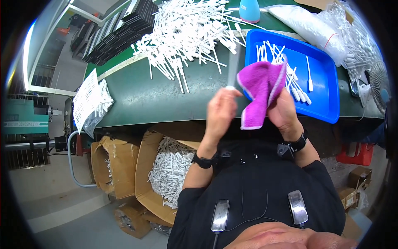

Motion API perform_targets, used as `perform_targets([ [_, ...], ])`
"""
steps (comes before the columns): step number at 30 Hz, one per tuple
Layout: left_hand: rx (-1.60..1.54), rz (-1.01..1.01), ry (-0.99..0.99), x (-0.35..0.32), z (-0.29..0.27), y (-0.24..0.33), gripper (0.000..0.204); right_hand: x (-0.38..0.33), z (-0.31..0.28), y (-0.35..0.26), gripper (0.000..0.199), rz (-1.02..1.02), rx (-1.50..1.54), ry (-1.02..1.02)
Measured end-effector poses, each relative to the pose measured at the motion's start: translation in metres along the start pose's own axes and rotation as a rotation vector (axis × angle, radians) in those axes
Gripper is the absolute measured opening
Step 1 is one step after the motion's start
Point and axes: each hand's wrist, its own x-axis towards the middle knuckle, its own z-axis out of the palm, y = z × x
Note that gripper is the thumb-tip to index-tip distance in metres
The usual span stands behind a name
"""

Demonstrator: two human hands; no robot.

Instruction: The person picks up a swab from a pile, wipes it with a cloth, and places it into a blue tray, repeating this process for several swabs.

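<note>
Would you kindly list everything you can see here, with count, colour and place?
cloth: one, purple, held in the right hand
plastic stick: one, white, blurred, pinched in the left hand
loose sticks: a large heap, white, on the green table
tray: one, blue, table right, holding a few white sticks
bottle: one, light blue, table's far edge
cardboard boxes: several, brown, on the floor
left hand: raised over the table edge
right hand: beside it
</note>
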Motion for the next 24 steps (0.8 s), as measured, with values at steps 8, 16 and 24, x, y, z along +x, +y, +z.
perform_targets([
  [8, -0.374, -0.507, -0.452, -0.008, 0.028, -0.017, 0.030, 0.038, -0.034, -0.017, 0.033, 0.046, 0.238, -0.872],
  [16, 0.383, 0.241, -0.196, -0.009, 0.041, -0.047, 0.029, -0.004, 0.011, 0.012, 0.031, -0.150, -0.396, 0.057],
  [24, 0.533, 0.385, 0.128, 0.018, 0.025, 0.040, 0.010, -0.016, -0.020, -0.004, 0.033, 0.045, -0.558, -0.162],
])
